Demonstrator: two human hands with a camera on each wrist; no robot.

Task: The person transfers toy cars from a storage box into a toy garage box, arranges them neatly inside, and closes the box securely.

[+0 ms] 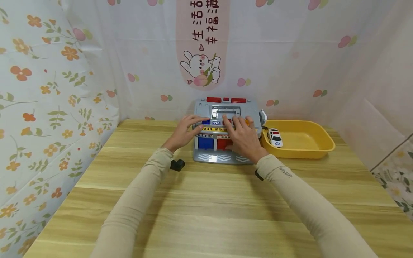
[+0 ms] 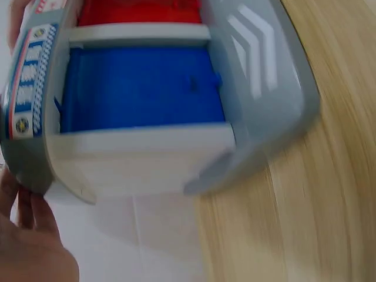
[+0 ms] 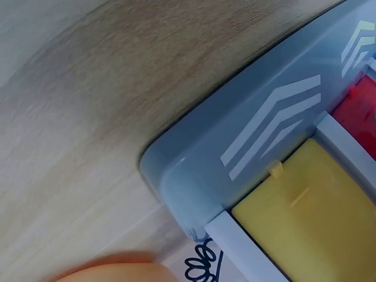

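A grey toy garage [image 1: 211, 129] stands at the back of the table [image 1: 206, 215], between the person's two hands. The left hand [image 1: 183, 133] is at its left end, fingers extended and apart, forefinger reaching to a blue button [image 1: 206, 122]. The right hand [image 1: 244, 139] lies across its right half, fingers spread loosely over the top. Just right of the garage, a yellow tray [image 1: 300, 154] holds a white toy car [image 1: 275, 138].

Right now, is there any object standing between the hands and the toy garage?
Nothing visible stands between them. The left hand is at one end of the toy garage and the right hand over its front. The yellow tub holding the white toy car sits beside it.
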